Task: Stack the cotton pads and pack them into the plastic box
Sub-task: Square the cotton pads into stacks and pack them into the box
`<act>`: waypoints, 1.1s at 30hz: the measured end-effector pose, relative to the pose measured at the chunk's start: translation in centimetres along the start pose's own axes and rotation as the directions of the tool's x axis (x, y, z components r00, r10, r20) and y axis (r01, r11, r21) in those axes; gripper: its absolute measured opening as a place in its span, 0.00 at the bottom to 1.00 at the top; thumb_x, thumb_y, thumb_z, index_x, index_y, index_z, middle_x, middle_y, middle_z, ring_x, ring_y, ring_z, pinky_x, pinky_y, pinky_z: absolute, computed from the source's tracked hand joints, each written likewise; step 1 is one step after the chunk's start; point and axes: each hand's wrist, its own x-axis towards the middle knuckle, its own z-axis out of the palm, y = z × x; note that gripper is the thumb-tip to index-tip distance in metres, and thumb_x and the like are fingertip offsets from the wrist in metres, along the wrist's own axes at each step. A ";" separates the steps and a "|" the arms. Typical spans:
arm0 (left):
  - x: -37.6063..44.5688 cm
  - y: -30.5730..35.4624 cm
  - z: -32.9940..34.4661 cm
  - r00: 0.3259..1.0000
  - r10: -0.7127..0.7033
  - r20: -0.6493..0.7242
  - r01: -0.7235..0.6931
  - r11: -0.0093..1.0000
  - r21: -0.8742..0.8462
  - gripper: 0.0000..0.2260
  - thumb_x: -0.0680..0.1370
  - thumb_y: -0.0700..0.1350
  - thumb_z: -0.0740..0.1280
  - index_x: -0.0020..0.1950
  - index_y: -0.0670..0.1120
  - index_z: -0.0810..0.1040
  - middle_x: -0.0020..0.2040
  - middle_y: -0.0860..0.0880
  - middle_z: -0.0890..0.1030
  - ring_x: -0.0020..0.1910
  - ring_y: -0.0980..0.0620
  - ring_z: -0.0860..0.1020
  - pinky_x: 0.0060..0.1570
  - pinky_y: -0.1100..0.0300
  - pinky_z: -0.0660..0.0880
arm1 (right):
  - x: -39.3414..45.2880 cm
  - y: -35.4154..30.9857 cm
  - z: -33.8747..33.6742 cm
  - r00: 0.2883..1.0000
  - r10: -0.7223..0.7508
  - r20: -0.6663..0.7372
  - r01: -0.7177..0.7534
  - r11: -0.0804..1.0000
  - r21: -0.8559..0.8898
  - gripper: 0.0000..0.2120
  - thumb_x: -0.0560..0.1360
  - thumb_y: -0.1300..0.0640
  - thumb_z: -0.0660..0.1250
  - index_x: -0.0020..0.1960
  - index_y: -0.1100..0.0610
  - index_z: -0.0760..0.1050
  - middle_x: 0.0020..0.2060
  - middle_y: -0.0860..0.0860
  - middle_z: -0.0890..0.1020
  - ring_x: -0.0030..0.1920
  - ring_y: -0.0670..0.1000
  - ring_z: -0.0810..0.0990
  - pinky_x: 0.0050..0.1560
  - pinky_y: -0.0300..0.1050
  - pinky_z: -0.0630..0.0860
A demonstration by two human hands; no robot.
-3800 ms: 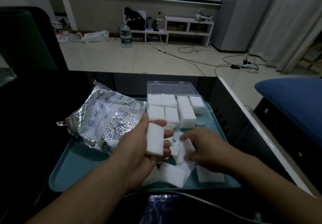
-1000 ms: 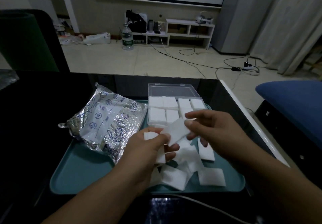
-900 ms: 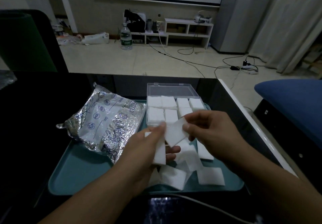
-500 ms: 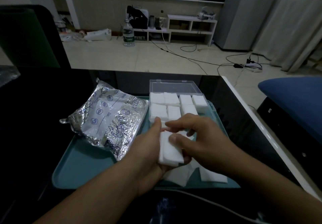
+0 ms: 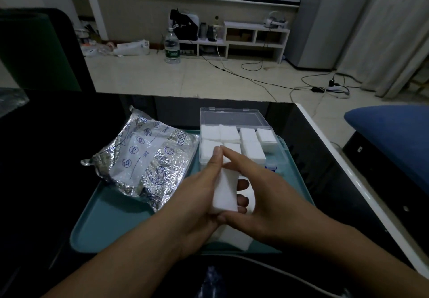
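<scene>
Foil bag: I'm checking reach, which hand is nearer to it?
Left. The left hand is just right of the foil bag; the right hand lies farther right, beyond the pad stack.

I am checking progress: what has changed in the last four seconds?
The right hand lifted a loose pad off the tray and laid it on the stack gripped by the left hand; both now squeeze it. Box and foil bag unchanged.
</scene>
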 end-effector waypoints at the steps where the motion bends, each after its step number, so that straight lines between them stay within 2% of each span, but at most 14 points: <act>1: 0.0 0.1 -0.2 1.000 -0.001 0.031 0.000 1.000 0.021 0.25 0.76 0.59 0.65 0.61 0.40 0.79 0.44 0.40 0.80 0.37 0.43 0.77 0.31 0.57 0.75 | 0.0 0.0 -0.1 1.000 0.013 0.000 -0.013 0.999 0.050 0.48 0.68 0.50 0.77 0.77 0.41 0.50 0.63 0.39 0.72 0.56 0.38 0.75 0.50 0.29 0.73; 3: 0.0 0.0 -0.3 0.994 0.006 0.106 -0.012 0.998 0.059 0.20 0.77 0.53 0.67 0.62 0.40 0.79 0.49 0.40 0.80 0.40 0.44 0.77 0.34 0.56 0.77 | 0.0 0.1 -0.2 1.000 0.028 0.000 -0.027 0.995 0.101 0.50 0.67 0.51 0.78 0.77 0.40 0.49 0.60 0.41 0.74 0.52 0.38 0.77 0.47 0.28 0.73; 5: -0.1 -0.2 -0.3 0.991 0.014 0.131 -0.023 0.998 0.062 0.14 0.78 0.44 0.66 0.62 0.40 0.79 0.48 0.40 0.79 0.38 0.47 0.77 0.33 0.58 0.77 | -0.1 0.4 -0.2 0.999 0.032 0.011 -0.033 0.997 0.063 0.52 0.67 0.48 0.78 0.77 0.38 0.44 0.61 0.39 0.72 0.56 0.36 0.74 0.54 0.27 0.70; 8: 0.1 -0.6 -0.3 0.997 0.019 0.073 -0.023 0.999 0.043 0.12 0.77 0.34 0.65 0.60 0.39 0.79 0.42 0.41 0.78 0.31 0.50 0.74 0.27 0.60 0.74 | -0.2 0.4 -0.2 0.999 0.021 0.030 -0.021 1.000 0.008 0.56 0.66 0.45 0.77 0.76 0.37 0.37 0.64 0.34 0.68 0.64 0.34 0.66 0.61 0.23 0.62; 11: 0.2 -0.9 -0.1 0.999 0.047 -0.007 -0.046 0.997 0.065 0.10 0.75 0.38 0.69 0.56 0.40 0.81 0.40 0.42 0.78 0.32 0.50 0.73 0.28 0.62 0.70 | -0.2 0.2 0.4 0.998 -0.057 0.021 0.058 0.996 -0.071 0.55 0.68 0.47 0.76 0.76 0.40 0.37 0.65 0.39 0.69 0.64 0.39 0.67 0.64 0.29 0.65; 14: -0.1 -0.8 0.0 1.000 0.030 -0.004 -0.029 0.994 0.105 0.05 0.70 0.43 0.71 0.44 0.47 0.85 0.37 0.45 0.79 0.32 0.51 0.73 0.32 0.60 0.65 | -0.3 0.3 0.7 0.989 -0.150 0.006 0.149 0.974 -0.173 0.50 0.71 0.50 0.73 0.79 0.45 0.41 0.63 0.44 0.71 0.62 0.46 0.70 0.63 0.43 0.70; 16: -0.3 -0.7 0.1 1.000 0.000 -0.026 0.003 0.992 0.126 0.04 0.74 0.43 0.69 0.43 0.46 0.84 0.36 0.45 0.80 0.30 0.50 0.74 0.33 0.59 0.65 | -0.3 0.3 0.8 0.986 -0.168 0.021 0.168 0.964 -0.208 0.48 0.71 0.50 0.71 0.79 0.48 0.42 0.62 0.47 0.72 0.61 0.48 0.71 0.62 0.46 0.71; 19: -0.3 -0.8 0.2 0.997 0.008 -0.074 0.003 0.989 0.147 0.07 0.77 0.42 0.67 0.40 0.44 0.80 0.33 0.45 0.79 0.28 0.50 0.76 0.30 0.61 0.69 | -0.3 0.5 1.1 0.979 -0.197 0.044 0.201 0.939 -0.277 0.48 0.71 0.49 0.71 0.80 0.54 0.43 0.62 0.49 0.72 0.62 0.50 0.69 0.64 0.47 0.69; 23: -0.4 -1.0 0.3 0.998 0.031 -0.047 -0.022 0.986 0.167 0.09 0.78 0.40 0.66 0.38 0.45 0.80 0.31 0.45 0.78 0.27 0.51 0.75 0.30 0.61 0.67 | -0.3 0.5 1.6 0.984 -0.172 0.044 0.178 0.949 -0.260 0.49 0.70 0.44 0.71 0.80 0.53 0.44 0.64 0.48 0.71 0.65 0.49 0.65 0.67 0.46 0.66; 25: -0.4 -1.0 0.3 0.999 0.045 -0.020 -0.041 0.987 0.154 0.10 0.78 0.39 0.66 0.39 0.45 0.82 0.36 0.43 0.80 0.32 0.49 0.77 0.33 0.59 0.70 | -0.2 0.5 1.7 0.987 -0.162 -0.007 0.157 0.968 -0.197 0.48 0.70 0.47 0.72 0.79 0.52 0.46 0.62 0.48 0.72 0.64 0.48 0.67 0.64 0.48 0.70; 27: -0.3 -0.9 0.3 0.998 0.054 -0.008 -0.053 0.993 0.106 0.02 0.73 0.38 0.69 0.43 0.43 0.81 0.41 0.39 0.79 0.37 0.46 0.78 0.35 0.58 0.73 | -0.2 0.4 1.8 0.986 -0.162 -0.026 0.155 0.971 -0.180 0.46 0.70 0.48 0.72 0.79 0.51 0.47 0.61 0.48 0.72 0.63 0.49 0.69 0.64 0.48 0.70; 28: -0.3 -0.8 0.2 0.998 0.057 -0.003 -0.057 0.994 0.092 0.05 0.68 0.40 0.70 0.44 0.42 0.81 0.42 0.38 0.79 0.39 0.45 0.78 0.36 0.57 0.74 | -0.2 0.3 1.9 0.986 -0.163 -0.025 0.156 0.971 -0.183 0.46 0.71 0.48 0.72 0.79 0.50 0.47 0.61 0.48 0.73 0.62 0.49 0.70 0.64 0.49 0.70; 30: -0.3 -0.7 0.1 0.998 0.057 -0.001 -0.056 0.996 0.071 0.09 0.65 0.42 0.71 0.43 0.41 0.81 0.42 0.39 0.79 0.38 0.45 0.78 0.36 0.56 0.74 | -0.2 0.3 1.9 0.986 -0.162 -0.026 0.155 0.971 -0.181 0.46 0.71 0.48 0.71 0.79 0.50 0.47 0.61 0.47 0.72 0.62 0.49 0.70 0.63 0.49 0.70; 33: -0.3 -0.5 0.1 0.997 0.076 0.017 -0.077 0.995 0.069 0.05 0.70 0.41 0.70 0.44 0.43 0.82 0.42 0.39 0.78 0.35 0.46 0.76 0.35 0.58 0.70 | -0.2 0.4 2.0 0.985 -0.164 -0.055 0.152 0.973 -0.174 0.46 0.71 0.48 0.72 0.79 0.49 0.47 0.63 0.46 0.72 0.62 0.47 0.70 0.64 0.47 0.70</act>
